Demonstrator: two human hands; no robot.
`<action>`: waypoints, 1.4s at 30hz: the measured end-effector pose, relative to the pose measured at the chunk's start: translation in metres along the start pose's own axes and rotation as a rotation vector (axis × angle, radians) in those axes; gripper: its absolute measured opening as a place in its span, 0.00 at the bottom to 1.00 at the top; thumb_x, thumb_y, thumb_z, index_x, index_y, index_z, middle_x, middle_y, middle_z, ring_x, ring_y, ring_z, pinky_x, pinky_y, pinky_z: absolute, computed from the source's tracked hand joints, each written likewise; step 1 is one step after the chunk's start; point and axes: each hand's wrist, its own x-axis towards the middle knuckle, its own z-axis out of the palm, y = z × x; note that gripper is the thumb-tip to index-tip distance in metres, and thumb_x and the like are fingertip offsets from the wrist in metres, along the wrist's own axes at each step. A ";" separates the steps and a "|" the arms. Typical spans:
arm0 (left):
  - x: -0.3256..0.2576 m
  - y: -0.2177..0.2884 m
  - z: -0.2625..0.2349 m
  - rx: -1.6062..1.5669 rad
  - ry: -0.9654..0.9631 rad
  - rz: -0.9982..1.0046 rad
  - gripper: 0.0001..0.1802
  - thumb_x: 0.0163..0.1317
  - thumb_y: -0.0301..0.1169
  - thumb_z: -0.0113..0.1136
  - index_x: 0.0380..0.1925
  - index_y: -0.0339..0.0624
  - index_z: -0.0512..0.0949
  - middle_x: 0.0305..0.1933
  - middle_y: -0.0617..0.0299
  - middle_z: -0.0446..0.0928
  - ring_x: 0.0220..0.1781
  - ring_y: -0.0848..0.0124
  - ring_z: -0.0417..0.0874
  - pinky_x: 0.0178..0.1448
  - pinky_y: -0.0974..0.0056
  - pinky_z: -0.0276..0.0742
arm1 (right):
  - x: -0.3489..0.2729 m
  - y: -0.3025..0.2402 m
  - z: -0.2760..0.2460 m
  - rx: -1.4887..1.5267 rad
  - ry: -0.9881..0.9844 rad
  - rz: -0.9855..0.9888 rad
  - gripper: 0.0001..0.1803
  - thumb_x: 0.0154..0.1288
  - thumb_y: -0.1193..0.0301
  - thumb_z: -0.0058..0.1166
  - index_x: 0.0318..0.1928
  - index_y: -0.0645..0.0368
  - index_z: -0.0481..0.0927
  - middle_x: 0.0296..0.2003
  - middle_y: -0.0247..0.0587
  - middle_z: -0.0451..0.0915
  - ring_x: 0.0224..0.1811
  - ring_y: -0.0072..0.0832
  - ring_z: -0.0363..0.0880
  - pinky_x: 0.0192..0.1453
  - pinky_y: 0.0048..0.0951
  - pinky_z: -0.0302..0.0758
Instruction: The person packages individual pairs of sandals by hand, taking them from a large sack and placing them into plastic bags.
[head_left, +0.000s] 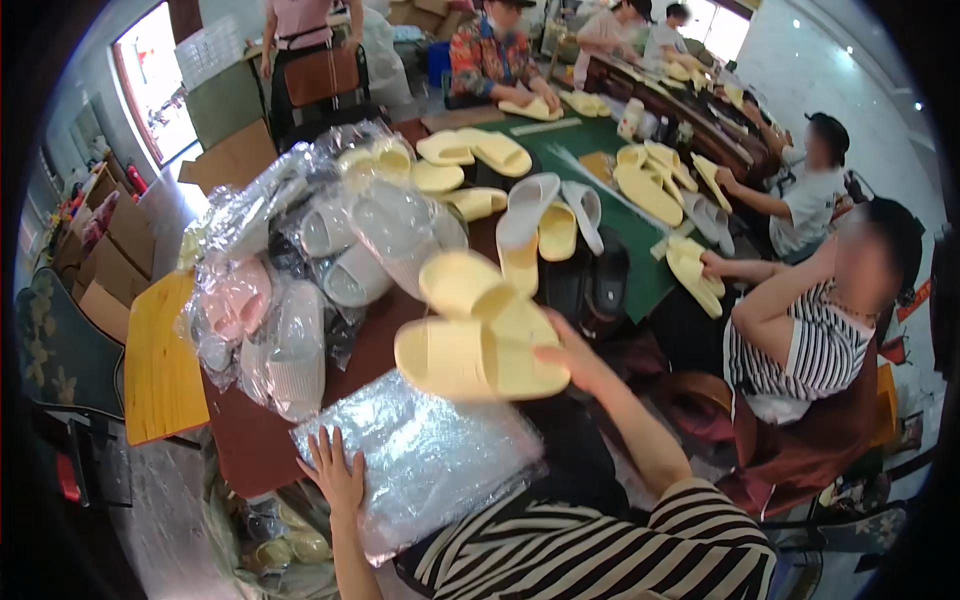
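My right hand [580, 358] grips a pair of pale yellow slide slippers [480, 350] by the heel end, lifted above the table's near edge and slightly blurred. One slipper overlaps the other. My left hand [338, 472] lies with its fingers spread on the left edge of a stack of clear plastic bags [430, 440]. That stack rests at the near edge of the brown table [245, 450], partly over my lap. Just beyond the held pair are a grey slipper [528, 208], a loose yellow slipper [557, 233] and black slippers [608, 280].
Bagged grey slippers [360, 272] and bagged pink slippers [240, 305] are heaped at the left. More yellow slippers [490, 150] lie farther back. To my right, a co-worker in stripes [800, 345] holds a yellow slipper [695, 272]. A sack [290, 560] stands below the table.
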 end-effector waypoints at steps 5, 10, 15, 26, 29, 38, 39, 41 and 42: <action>-0.001 -0.001 -0.001 -0.020 0.001 0.003 0.35 0.63 0.46 0.56 0.69 0.50 0.64 0.77 0.57 0.55 0.79 0.53 0.47 0.76 0.34 0.27 | -0.033 0.036 0.000 -0.040 -0.175 0.147 0.44 0.57 0.74 0.64 0.71 0.61 0.56 0.63 0.41 0.68 0.67 0.28 0.64 0.70 0.31 0.62; -0.001 0.001 -0.001 -0.026 0.027 0.009 0.35 0.63 0.47 0.56 0.69 0.49 0.64 0.77 0.57 0.55 0.79 0.54 0.47 0.76 0.33 0.27 | -0.043 0.031 0.001 -0.030 -0.177 0.185 0.44 0.58 0.73 0.63 0.72 0.61 0.54 0.63 0.41 0.67 0.66 0.28 0.65 0.69 0.29 0.63; -0.002 0.002 0.000 -0.030 0.014 0.005 0.35 0.63 0.47 0.56 0.69 0.49 0.65 0.76 0.56 0.55 0.79 0.53 0.47 0.75 0.32 0.28 | -0.051 0.037 -0.009 -0.027 -0.154 0.178 0.43 0.59 0.73 0.63 0.72 0.61 0.55 0.63 0.42 0.67 0.66 0.28 0.65 0.69 0.29 0.64; -0.002 0.002 -0.001 -0.018 0.023 0.013 0.34 0.64 0.49 0.55 0.69 0.49 0.65 0.76 0.55 0.56 0.79 0.52 0.48 0.75 0.32 0.29 | -0.063 0.043 -0.018 0.001 -0.139 0.198 0.43 0.60 0.70 0.63 0.72 0.62 0.54 0.65 0.43 0.65 0.68 0.30 0.62 0.72 0.31 0.59; -0.001 0.002 -0.001 -0.022 0.015 0.012 0.35 0.64 0.49 0.54 0.69 0.49 0.65 0.76 0.55 0.56 0.79 0.52 0.48 0.75 0.32 0.29 | -0.060 0.050 -0.023 -0.055 -0.130 0.181 0.43 0.60 0.70 0.63 0.72 0.62 0.54 0.64 0.43 0.65 0.68 0.30 0.62 0.72 0.31 0.60; -0.004 0.000 0.000 -0.026 0.017 0.011 0.35 0.64 0.49 0.54 0.68 0.47 0.65 0.76 0.55 0.56 0.79 0.51 0.48 0.75 0.31 0.29 | -0.062 0.041 -0.016 0.033 -0.094 0.181 0.42 0.60 0.71 0.64 0.71 0.62 0.55 0.63 0.43 0.67 0.67 0.29 0.64 0.70 0.30 0.61; -0.003 0.000 0.001 -0.026 0.018 0.012 0.35 0.64 0.49 0.54 0.68 0.47 0.65 0.76 0.55 0.56 0.79 0.51 0.48 0.75 0.31 0.29 | -0.063 0.044 -0.018 0.026 -0.083 0.190 0.42 0.60 0.71 0.64 0.71 0.62 0.56 0.63 0.43 0.67 0.66 0.29 0.65 0.70 0.30 0.62; -0.003 -0.001 0.001 -0.023 0.032 0.022 0.35 0.63 0.49 0.54 0.68 0.47 0.66 0.76 0.54 0.56 0.79 0.51 0.48 0.75 0.31 0.29 | -0.064 0.048 -0.019 0.021 -0.072 0.196 0.42 0.60 0.71 0.64 0.71 0.62 0.56 0.63 0.43 0.67 0.66 0.29 0.65 0.70 0.30 0.62; -0.003 -0.001 0.001 -0.023 0.033 0.022 0.35 0.63 0.49 0.54 0.68 0.47 0.66 0.76 0.54 0.56 0.79 0.51 0.48 0.75 0.31 0.29 | -0.064 0.049 -0.020 0.024 -0.073 0.190 0.42 0.59 0.71 0.64 0.71 0.62 0.56 0.63 0.43 0.67 0.66 0.30 0.65 0.69 0.30 0.62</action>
